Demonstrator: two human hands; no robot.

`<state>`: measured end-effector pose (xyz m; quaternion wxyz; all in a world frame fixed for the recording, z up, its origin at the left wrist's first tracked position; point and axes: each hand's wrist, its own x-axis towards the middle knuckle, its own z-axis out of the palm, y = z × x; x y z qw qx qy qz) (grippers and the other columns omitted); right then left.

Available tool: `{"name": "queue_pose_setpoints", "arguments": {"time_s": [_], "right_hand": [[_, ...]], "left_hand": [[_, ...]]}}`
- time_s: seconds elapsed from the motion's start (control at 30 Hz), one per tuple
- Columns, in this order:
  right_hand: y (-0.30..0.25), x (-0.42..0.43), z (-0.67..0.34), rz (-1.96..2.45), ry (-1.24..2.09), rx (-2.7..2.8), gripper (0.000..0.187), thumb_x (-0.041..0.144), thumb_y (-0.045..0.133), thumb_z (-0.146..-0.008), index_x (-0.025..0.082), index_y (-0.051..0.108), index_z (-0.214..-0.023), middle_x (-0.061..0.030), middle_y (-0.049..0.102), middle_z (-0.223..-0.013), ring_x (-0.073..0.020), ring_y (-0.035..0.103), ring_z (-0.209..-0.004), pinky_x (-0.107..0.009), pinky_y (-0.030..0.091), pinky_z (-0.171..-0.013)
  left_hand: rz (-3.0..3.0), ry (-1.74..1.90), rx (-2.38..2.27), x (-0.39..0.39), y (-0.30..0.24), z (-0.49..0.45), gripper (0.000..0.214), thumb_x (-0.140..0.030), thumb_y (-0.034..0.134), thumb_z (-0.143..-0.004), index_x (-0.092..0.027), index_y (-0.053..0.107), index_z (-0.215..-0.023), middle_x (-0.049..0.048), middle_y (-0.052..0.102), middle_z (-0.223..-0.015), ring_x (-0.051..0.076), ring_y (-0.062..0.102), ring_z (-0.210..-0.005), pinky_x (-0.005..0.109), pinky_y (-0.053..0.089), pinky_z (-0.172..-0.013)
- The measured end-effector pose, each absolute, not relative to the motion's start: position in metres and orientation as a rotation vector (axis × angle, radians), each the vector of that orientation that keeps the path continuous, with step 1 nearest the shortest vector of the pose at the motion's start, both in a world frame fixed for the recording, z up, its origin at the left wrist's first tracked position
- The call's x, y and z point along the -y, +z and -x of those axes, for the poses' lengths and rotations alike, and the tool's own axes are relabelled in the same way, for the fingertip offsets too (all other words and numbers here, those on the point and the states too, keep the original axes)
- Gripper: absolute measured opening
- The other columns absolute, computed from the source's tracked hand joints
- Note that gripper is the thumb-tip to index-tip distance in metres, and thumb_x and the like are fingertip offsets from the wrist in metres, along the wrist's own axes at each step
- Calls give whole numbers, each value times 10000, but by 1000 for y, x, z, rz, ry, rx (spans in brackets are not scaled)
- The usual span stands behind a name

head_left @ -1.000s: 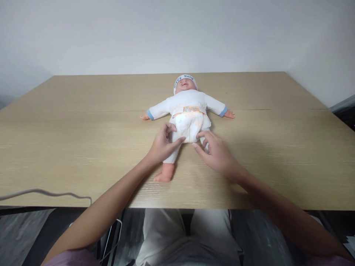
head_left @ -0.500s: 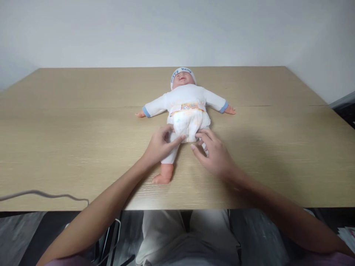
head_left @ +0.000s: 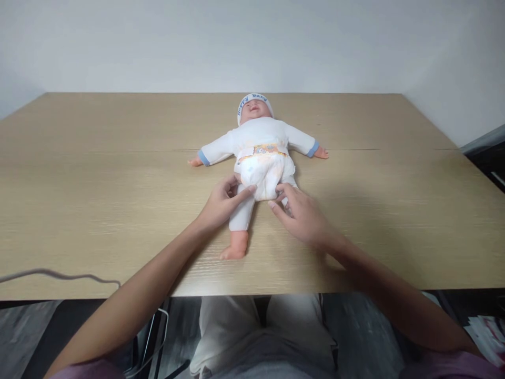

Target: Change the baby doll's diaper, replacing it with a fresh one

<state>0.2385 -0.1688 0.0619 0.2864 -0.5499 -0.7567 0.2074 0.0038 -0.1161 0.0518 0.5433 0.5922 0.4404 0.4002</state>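
Note:
A baby doll (head_left: 256,129) in white clothes lies on its back, its head toward the wall. Around its hips is a white diaper (head_left: 260,171) with a patterned orange waistband. My left hand (head_left: 223,202) is at the leg edge on the left, thumb on the diaper's lower edge and fingers apart from it beside the doll's thigh. On the other side my right hand (head_left: 302,213) has its thumb and fingertips close together at the diaper's leg edge. It covers most of the doll's leg on that side, while the other bare foot (head_left: 235,246) shows.
The doll rests on a wide wooden table (head_left: 118,184) that reaches back to a pale wall. A grey cable (head_left: 59,275) runs along the front left. Dark objects stand beyond the table's right edge, and papers (head_left: 485,337) lie at the lower right.
The view has shifted slightly, so the doll appears a little further left and higher. Both hands stay at the diaper's leg edges, with the right thumb slightly closer to its fingers.

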Motion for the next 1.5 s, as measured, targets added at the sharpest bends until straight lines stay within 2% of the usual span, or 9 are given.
{"name": "queue_pose_setpoints", "arguments": {"time_s": [0.2,0.37,0.47,0.7,0.9,1.1,1.17,1.33,1.5], "right_hand": [[58,164,-239,1517,641,1810,187,386,679,-1012,263,568,-1100,12,696,-828,-185,625,-683,-336,461,-698],[58,160,-241,1505,646,1534,364,429,789,-926,279,517,-1117,4,792,-981,-154,583,-620,-347,488,-676],[62,158,-245,1548,606,1511,391,449,833,-911,282,532,-1098,6,825,-972,-166,597,-621,-365,488,-700],[68,158,-255,1599,567,1620,264,508,803,-961,265,700,-969,-28,853,-984,-206,669,-702,-392,503,-787],[62,156,-246,1514,531,1819,206,440,760,-954,252,708,-887,-59,804,-989,-292,693,-978,-423,487,-905],[64,145,-247,1465,1154,1553,410,655,753,-961,246,747,-966,-11,734,-909,-216,620,-827,-343,451,-742],[65,144,-249,1446,1228,1508,470,707,774,-935,240,753,-981,-2,699,-870,-196,570,-780,-328,421,-694],[63,153,-247,1509,935,1573,466,695,764,-961,239,713,-876,21,566,-738,-170,465,-693,-333,381,-642],[55,156,-249,1461,572,1632,328,566,835,-932,243,798,-892,-58,687,-1064,-199,578,-819,-392,499,-773]], "left_hand": [[-1376,959,-1014,114,51,-3,376,-517,860,-943,-203,693,-1066,68,771,-1116,242,714,-1062,350,567,-906],[-1335,985,-1004,114,50,-5,382,-508,883,-919,-208,680,-1041,55,759,-1083,245,706,-1058,356,556,-921],[-1318,996,-974,113,48,-5,370,-491,887,-919,-208,683,-1045,55,760,-1084,243,707,-1056,362,551,-930],[-1334,990,-948,108,41,-3,365,-526,853,-955,-207,707,-1056,70,783,-1124,250,724,-1061,366,568,-921],[-1331,987,-919,105,37,0,412,-599,789,-1001,-197,717,-1056,54,779,-1063,231,722,-1013,346,567,-895],[-1282,1029,-982,101,39,10,420,-604,821,-974,-199,743,-1051,69,775,-1030,243,710,-969,366,561,-837],[-1278,1035,-991,100,40,11,421,-607,830,-965,-200,747,-1033,69,774,-1019,236,701,-948,358,551,-811],[-1292,1045,-994,100,41,10,424,-612,830,-961,-202,729,-1000,53,772,-1008,209,691,-915,326,536,-781],[-1277,1062,-959,98,39,9,467,-624,884,-906,-197,698,-935,20,750,-916,162,669,-823,279,495,-722]]}}
